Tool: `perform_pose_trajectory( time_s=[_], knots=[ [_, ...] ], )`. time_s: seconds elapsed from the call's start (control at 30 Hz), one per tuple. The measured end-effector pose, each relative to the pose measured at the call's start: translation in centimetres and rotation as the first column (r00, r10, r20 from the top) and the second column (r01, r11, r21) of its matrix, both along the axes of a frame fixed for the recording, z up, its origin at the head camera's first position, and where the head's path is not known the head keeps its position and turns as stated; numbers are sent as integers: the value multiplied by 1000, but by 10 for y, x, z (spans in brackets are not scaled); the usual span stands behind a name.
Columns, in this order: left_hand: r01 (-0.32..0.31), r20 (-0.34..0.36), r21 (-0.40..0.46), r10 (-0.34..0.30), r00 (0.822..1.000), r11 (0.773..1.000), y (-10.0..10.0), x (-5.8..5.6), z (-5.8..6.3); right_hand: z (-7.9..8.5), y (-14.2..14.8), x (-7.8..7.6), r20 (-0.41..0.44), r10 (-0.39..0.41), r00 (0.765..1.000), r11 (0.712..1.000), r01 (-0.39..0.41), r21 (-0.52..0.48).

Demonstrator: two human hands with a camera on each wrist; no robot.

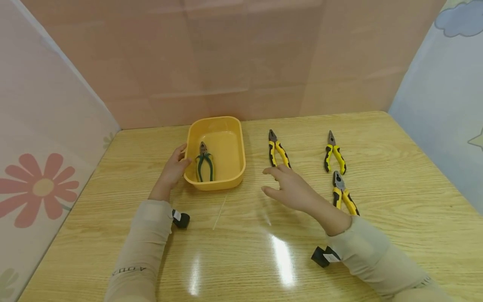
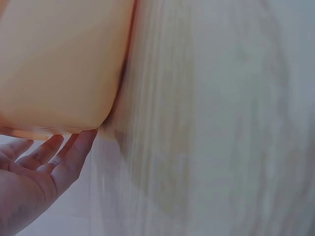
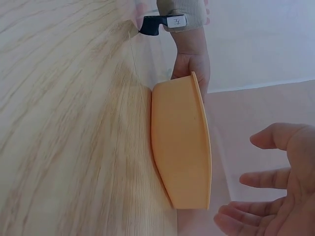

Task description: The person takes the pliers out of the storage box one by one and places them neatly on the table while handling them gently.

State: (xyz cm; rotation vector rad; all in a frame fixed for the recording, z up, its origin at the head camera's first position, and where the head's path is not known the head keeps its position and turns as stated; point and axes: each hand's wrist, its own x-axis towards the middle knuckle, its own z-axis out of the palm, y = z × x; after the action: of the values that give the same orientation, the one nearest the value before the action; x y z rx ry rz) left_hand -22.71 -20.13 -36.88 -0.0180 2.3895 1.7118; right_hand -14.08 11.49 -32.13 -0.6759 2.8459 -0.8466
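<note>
At the left side of a yellow plastic tub (image 1: 234, 183), my left hand (image 1: 174, 168) grips the wall. Its thumb lies at the rim, and its fingers (image 2: 74, 152) are against the outside in the left wrist view. Green-handled pliers (image 1: 204, 167) lie inside the tub. My right hand (image 1: 292, 189) holds nothing; thumb and fingers are spread apart, just in front of yellow-and-black pliers (image 1: 272, 151) and overlapping their handle ends in the head view. In the right wrist view, this hand (image 3: 290, 187) appears beside the tub, apart from it.
To the right lie yellow-and-black needle-nose pliers (image 1: 332, 151), with another yellow-and-black pair of pliers (image 1: 339, 184) nearer me, partly behind my right forearm. A thin pale strip (image 1: 219, 213) lies in front of the tub. Panels enclose the wooden table (image 1: 241, 247) at back and sides.
</note>
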Motion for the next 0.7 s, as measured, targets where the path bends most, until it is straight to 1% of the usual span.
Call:
perform_pose_trajectory(
  time_s=[0.23, 0.47, 0.63, 0.7],
  knots=[
    [6, -7, -7, -6, 1000, 1000, 0, 0, 0, 4, -7, -3, 29, 19, 999, 999, -18, -36],
    [5, -2, 13, -5, 1000, 1000, 0, 0, -1, 0, -14, -8, 9, 49, 999, 995, -48, -83],
    [7, -2, 19, -7, 1000, 1000, -1, 1, -2, -1, -19, -10, -3, 49, 999, 995, -49, -92],
    [6, -1, 15, -6, 1000, 1000, -1, 1, -1, 0, -20, -11, 7, 43, 999, 994, -42, -105]
  ],
)
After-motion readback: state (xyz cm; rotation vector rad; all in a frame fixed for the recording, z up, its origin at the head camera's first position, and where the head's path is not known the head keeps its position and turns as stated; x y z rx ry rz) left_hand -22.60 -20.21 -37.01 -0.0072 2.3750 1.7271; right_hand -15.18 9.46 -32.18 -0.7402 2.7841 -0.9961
